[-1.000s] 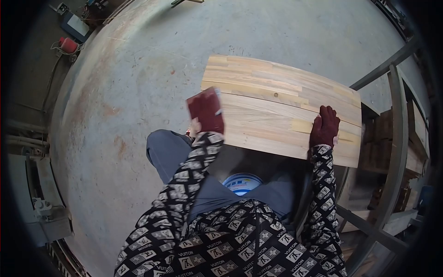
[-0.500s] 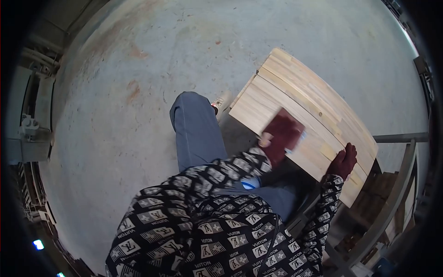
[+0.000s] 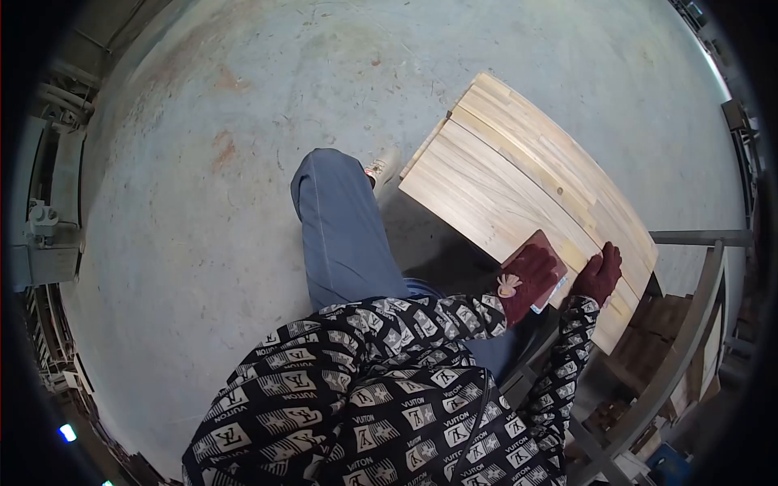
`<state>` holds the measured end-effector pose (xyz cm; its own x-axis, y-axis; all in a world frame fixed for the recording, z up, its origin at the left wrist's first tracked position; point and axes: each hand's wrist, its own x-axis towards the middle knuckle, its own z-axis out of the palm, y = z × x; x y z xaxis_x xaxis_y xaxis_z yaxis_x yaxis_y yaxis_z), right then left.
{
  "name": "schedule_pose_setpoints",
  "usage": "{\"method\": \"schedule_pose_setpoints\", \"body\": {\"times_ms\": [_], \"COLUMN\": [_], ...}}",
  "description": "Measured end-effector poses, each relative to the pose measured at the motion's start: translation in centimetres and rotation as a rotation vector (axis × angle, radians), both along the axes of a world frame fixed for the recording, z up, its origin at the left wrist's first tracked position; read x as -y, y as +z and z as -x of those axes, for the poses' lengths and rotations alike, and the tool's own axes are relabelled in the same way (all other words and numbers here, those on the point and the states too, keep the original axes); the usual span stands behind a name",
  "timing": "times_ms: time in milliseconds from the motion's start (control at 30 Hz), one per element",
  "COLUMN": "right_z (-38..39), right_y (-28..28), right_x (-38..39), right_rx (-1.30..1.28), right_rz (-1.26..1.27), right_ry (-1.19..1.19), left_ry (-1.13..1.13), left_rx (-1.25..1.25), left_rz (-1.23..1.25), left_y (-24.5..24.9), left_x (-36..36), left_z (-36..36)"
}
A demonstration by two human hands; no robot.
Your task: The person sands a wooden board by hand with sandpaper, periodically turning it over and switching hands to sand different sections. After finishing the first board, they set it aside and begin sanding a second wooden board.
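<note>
My left hand (image 3: 528, 279), in a dark red knitted glove with a pale patch at the wrist, presses a reddish-brown sheet of sandpaper (image 3: 536, 241) onto the near part of a pale wooden panel (image 3: 478, 174). A bluish-white strip shows at the sheet's lower edge. Close by on the right, my right hand (image 3: 598, 274), gloved alike, rests on the panel's right part with fingers laid on the wood and thumb apart. Joined strips make up the panel, with a knot near the middle and a curved far edge.
A grey metal frame (image 3: 685, 348) stands at the right, with wood pieces (image 3: 655, 328) stacked beneath. My bent leg (image 3: 336, 227) and shoe (image 3: 378, 168) are left of the panel. Machinery (image 3: 49, 235) lines the left edge. The floor (image 3: 243, 105) is stained grey concrete.
My left hand has slid the sandpaper to the right and nearer along the panel, close to my right hand. My right hand stays on the panel. The view has shifted slightly.
</note>
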<state>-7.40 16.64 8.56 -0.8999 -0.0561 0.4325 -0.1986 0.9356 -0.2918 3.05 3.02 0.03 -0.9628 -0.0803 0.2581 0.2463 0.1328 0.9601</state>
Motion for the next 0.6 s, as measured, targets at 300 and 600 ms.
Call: {"method": "schedule_pose_setpoints", "body": {"times_ms": [300, 600], "right_z": [0.0, 0.2], "right_y": [0.0, 0.2], "right_x": [0.1, 0.1], "right_rx": [-0.007, 0.013], "right_rz": [0.022, 0.005], "right_ry": [-0.004, -0.005], "left_ry": [0.410, 0.374], "left_rx": [0.037, -0.262], "left_rz": [0.975, 0.499], "left_y": [-4.7, 3.6], "left_x": [22.5, 10.2], "left_z": [2.3, 2.9]}}
